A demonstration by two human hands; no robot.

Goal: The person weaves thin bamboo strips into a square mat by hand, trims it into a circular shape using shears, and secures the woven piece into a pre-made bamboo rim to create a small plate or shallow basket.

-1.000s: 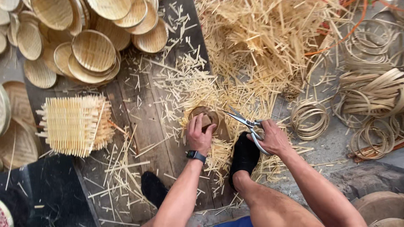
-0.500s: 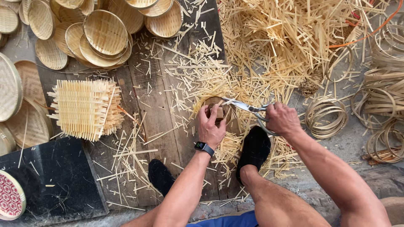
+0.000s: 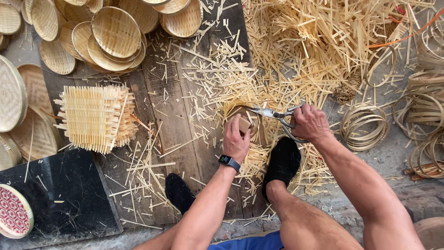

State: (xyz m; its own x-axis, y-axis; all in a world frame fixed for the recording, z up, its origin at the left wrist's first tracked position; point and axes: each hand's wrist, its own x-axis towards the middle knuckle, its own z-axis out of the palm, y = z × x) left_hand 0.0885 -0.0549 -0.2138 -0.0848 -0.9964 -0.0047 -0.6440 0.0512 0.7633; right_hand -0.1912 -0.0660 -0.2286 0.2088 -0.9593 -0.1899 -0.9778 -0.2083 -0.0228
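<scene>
- The right hand (image 3: pixel 311 122) is closed through the loop handles of a pair of grey metal shears (image 3: pixel 274 115); the blades point toward the person's left and are parted only slightly at the tips.
- The left hand (image 3: pixel 237 138) presses down, fingers curled, on a small round woven bamboo tray with untrimmed strip ends (image 3: pixel 244 121), gripping its near edge. A dark wristwatch (image 3: pixel 229 162) sits on that wrist.
- The blade tips meet the far rim of the small tray, just above the left fingers; whether a strip lies between the blades cannot be determined.
- The tray rests on a weathered dark wooden plank surface (image 3: pixel 175 111), amid a litter of pale cut bamboo offcuts (image 3: pixel 217 74).
- Two feet in black socks (image 3: pixel 283 159) stand on the planks, one just below the tray, the other further to the person's left.
- A square woven bamboo mat with projecting strip ends (image 3: pixel 95 118) lies well to the left of the tray.
- A pile of finished round bamboo trays (image 3: pixel 115 32) occupies the upper left.
- A deep heap of loose bamboo strips (image 3: pixel 323 37) lies beyond the shears.
- Coiled bamboo hoops (image 3: pixel 365 125) lie on the ground to the right.
- A black slab (image 3: pixel 64 194) sits at lower left, with a red patterned round disc (image 3: pixel 14 210) on its edge.
</scene>
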